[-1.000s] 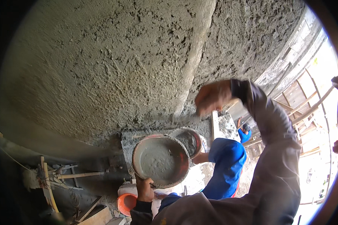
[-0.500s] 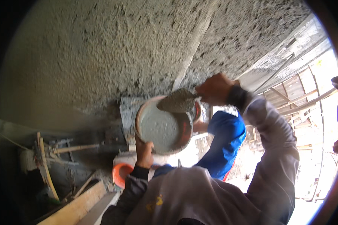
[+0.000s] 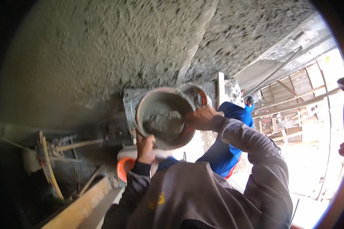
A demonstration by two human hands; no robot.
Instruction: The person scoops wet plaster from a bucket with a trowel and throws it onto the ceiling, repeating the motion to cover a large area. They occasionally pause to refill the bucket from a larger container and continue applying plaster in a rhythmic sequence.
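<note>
- A small yellow mark (image 3: 161,198) is printed on the front of the wearer's grey-brown top (image 3: 202,191).
- The wall (image 3: 122,45) is coated in rough grey plaster, with a paler, smoother strip (image 3: 197,47) running down it to the ledge.
- That ledge (image 3: 129,104) is a mortar-smeared surface at the foot of the wall, under the buckets.
- On the right the place opens to bright daylight, with wooden poles (image 3: 294,101) set crosswise; at lower left, in shadow, lie a broad plank (image 3: 76,208) and a thin yellowish pole (image 3: 51,168).
- Three containers: a large bucket (image 3: 189,134) holding wet grey mortar (image 3: 160,122), a smaller bucket (image 3: 205,100) just behind it, and an orange tub (image 3: 121,171) lower down, beside the left forearm.
- Two hands at work. The left hand (image 3: 145,149) grips the large bucket's near rim, thumb outside, the other fingers partly hidden.
- The right hand (image 3: 202,117) is at the bucket's right rim, fingers curled together around the handle of one trowel (image 3: 220,113); its blade is hard to make out, seemingly sunk in the mortar.
- One other person (image 3: 250,104), in blue, is well apart, beyond the ledge.
</note>
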